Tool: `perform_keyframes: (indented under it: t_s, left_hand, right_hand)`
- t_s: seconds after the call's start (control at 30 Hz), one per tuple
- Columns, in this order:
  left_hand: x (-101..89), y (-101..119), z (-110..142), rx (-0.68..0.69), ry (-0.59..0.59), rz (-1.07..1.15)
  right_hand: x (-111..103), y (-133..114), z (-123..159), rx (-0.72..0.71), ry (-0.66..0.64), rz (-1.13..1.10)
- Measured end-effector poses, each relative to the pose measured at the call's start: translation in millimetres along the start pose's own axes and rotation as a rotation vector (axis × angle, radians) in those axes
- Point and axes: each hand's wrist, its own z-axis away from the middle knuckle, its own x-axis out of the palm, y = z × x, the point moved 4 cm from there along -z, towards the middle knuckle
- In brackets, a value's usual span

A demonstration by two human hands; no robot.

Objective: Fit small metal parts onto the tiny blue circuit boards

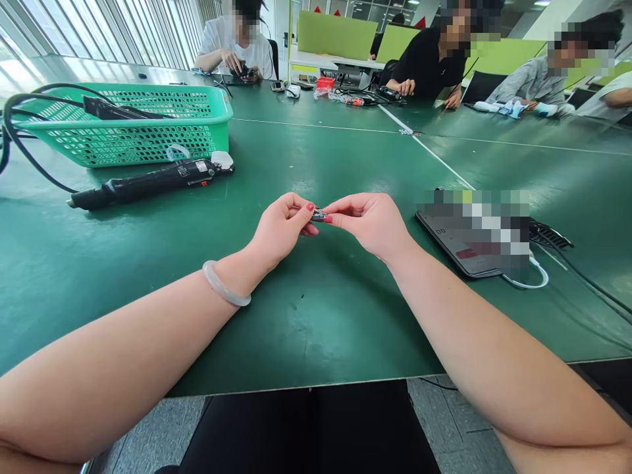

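At the frame's centre, the left hand [283,227] and right hand [376,222] pinch a small dark piece [318,216] in their fingers, probably to steady it, while a black tool [153,183] lies upper left on the desk [306,342], seemingly to leave room.

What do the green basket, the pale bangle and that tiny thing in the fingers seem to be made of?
Basket: likely plastic with a slight sheen; evenly coloured and perforated, as if moulded.
Bangle: perhaps stone, glass or resin; smooth, pale and glossy.
Tiny thing, pinched by left hand and right hand: dark with silvery glints, possibly partly metal, but too small to tell.
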Motion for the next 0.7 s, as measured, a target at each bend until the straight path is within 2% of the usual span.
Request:
perform_keyframes:
  t_s: [0.7]
  left_hand:
    - [-2.7, -0.2, -0.2, 0.145, -0.022, -0.250]
  right_hand:
    - [-0.7, 8.1, -1.8, 0.020, 0.039, -0.029]
